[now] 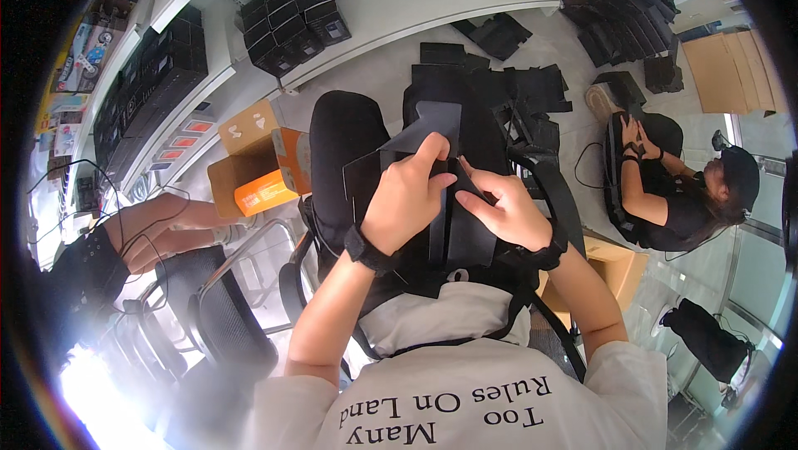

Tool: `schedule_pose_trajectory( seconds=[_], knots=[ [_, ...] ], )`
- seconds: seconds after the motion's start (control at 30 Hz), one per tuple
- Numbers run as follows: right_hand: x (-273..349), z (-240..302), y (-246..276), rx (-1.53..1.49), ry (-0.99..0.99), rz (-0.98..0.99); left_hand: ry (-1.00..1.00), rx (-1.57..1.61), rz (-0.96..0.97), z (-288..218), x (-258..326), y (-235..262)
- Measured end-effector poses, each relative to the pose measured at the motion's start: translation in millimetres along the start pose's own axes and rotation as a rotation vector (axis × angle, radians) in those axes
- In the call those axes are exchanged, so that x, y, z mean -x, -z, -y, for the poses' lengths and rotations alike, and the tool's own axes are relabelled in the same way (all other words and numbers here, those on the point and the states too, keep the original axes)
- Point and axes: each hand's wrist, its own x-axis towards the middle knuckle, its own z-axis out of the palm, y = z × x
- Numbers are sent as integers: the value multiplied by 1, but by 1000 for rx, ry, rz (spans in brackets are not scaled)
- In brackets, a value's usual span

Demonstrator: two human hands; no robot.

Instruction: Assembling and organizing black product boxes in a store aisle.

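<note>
A black cardboard box blank (440, 120), partly folded with flaps standing up, rests across my lap. My left hand (409, 201) grips it from the left, its index finger bent over the upper part and the thumb pressed close by. On the other side, my right hand (507, 211) pinches a right-hand panel (472, 238) between thumb and fingers. The two thumbs are close together above a fold running lengthwise. My palms cover part of the cardboard, and its underside is hidden.
Flat black cardboard pieces (536, 88) lie on the floor ahead. Black boxes (291, 26) stand on a white shelf (416, 5). An open carton (220, 180) holds an orange box (264, 195) at left. A co-worker (665, 209) sits at right; another person's legs (166, 230) are at left.
</note>
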Motion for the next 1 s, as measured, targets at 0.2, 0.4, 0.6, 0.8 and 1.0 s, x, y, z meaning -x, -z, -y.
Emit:
schedule_pose_trajectory(
  seconds=[0.2,0.4,0.6,0.8,1.0],
  knots=[
    [0,-10,4,-23,-64,-18,191,79,-154,8,-7,-18],
    [-6,-8,3,59,-108,-67,220,-219,-184,11,-7,-25],
    [-11,-11,17,65,-161,-100,160,-77,-167,-27,-2,9],
    [-11,-55,71,21,-363,-129,119,353,-406,-91,16,103],
    [-9,-64,78,-143,-200,-81,327,246,60,30,4,59]
  ],
)
